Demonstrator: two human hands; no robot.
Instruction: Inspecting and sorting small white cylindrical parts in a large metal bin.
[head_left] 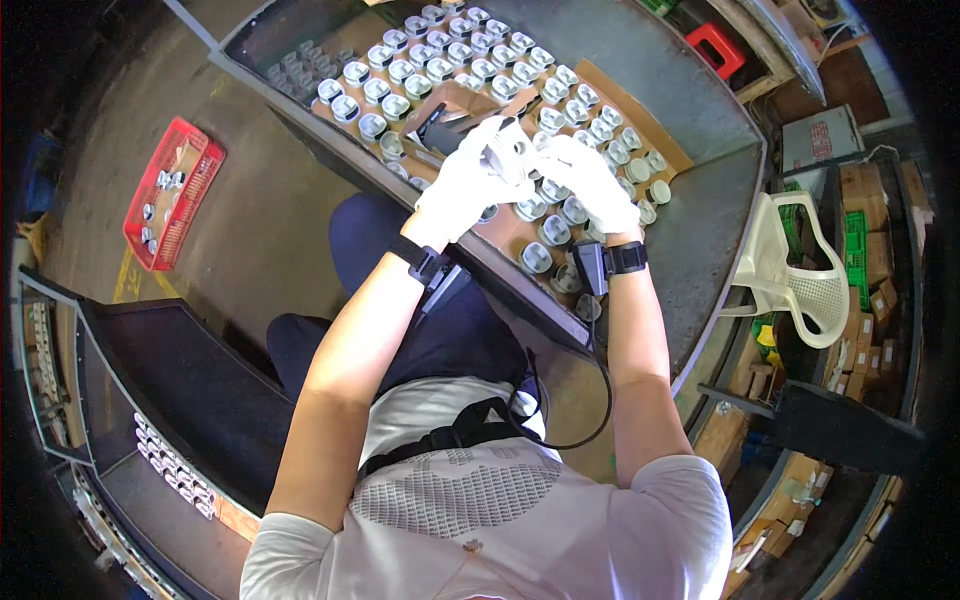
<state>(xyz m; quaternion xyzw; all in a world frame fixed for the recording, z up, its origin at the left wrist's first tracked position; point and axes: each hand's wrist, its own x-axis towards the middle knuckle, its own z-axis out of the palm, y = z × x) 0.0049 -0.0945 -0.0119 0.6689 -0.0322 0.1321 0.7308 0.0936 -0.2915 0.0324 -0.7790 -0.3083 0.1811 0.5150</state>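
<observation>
Fingers (490,133) of the gloved left hand (455,195) are wrapped round a metal piston (508,156), held above the bench (715,118); those of the right hand (590,185) come up to its other side, but glare hides whether they grip. It looks stiff, fairly weighty for its size and probably slick (the finished surface might scratch), so its round outer wall seems the safest hold. Rows of other pistons (555,230) crowd below, near an open cardboard box (472,98). A black cable (609,395) loops beside the right forearm (640,335), a possible snag.
</observation>
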